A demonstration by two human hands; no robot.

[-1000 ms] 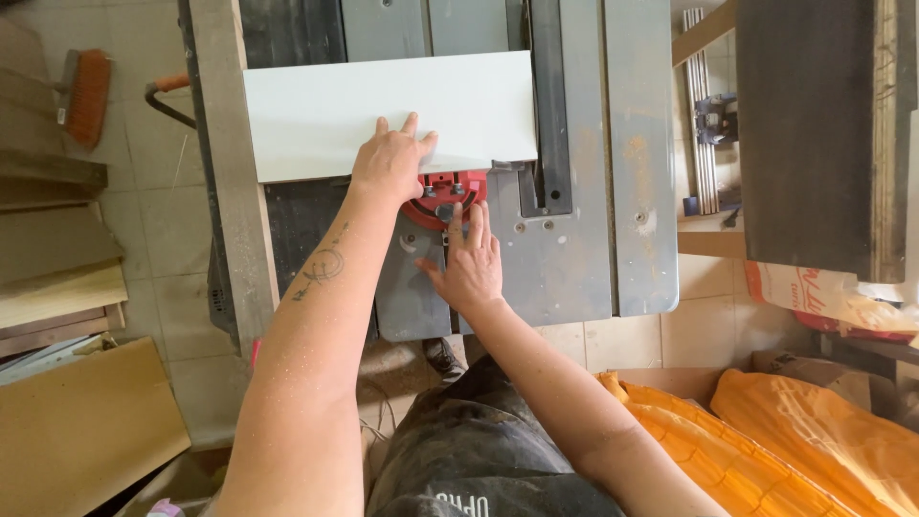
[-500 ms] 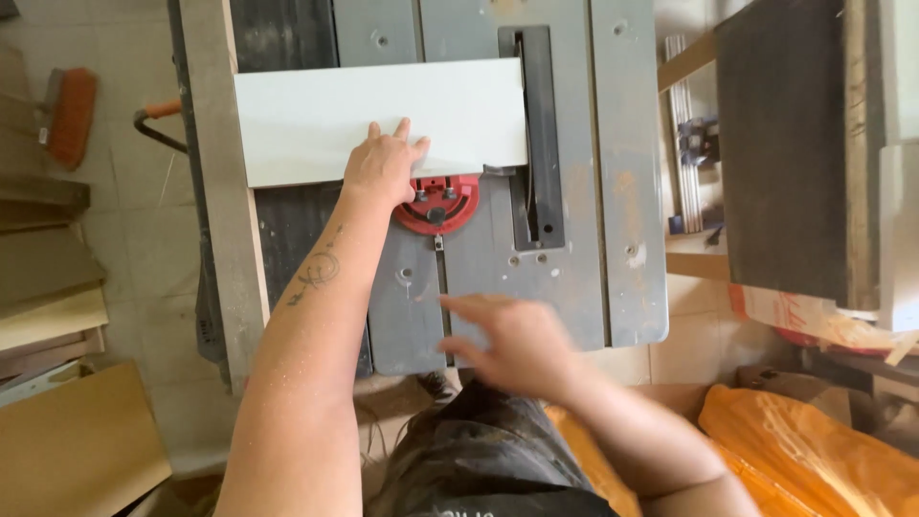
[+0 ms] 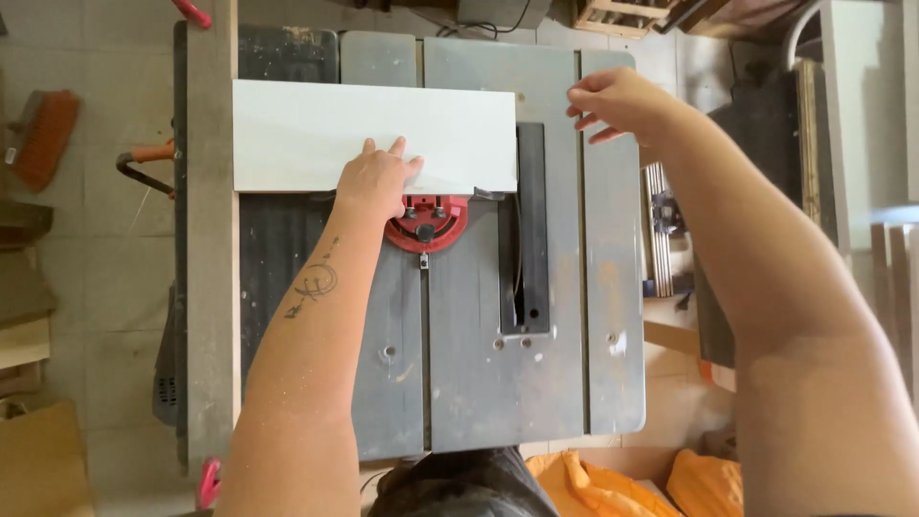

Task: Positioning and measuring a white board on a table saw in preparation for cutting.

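A white rectangular board (image 3: 316, 129) lies flat across the grey table saw top (image 3: 479, 364), its near edge against the red mitre gauge (image 3: 426, 222). My left hand (image 3: 376, 177) presses flat on the board's near edge, just above the gauge. My right hand (image 3: 613, 101) hovers with fingers spread over the far right part of the saw top, right of the board's end and beyond the dark blade slot (image 3: 525, 230). It holds nothing.
A wooden fence rail (image 3: 211, 239) runs along the saw's left side. A red brush (image 3: 43, 134) lies on the tiled floor at left. Orange cloth (image 3: 613, 483) sits below the saw's near edge. Dark panels and wood stand at right (image 3: 766, 144).
My right hand left the mitre gauge, swung back toward me, then reached up to the far right of the saw top. The left hand stays on the board.
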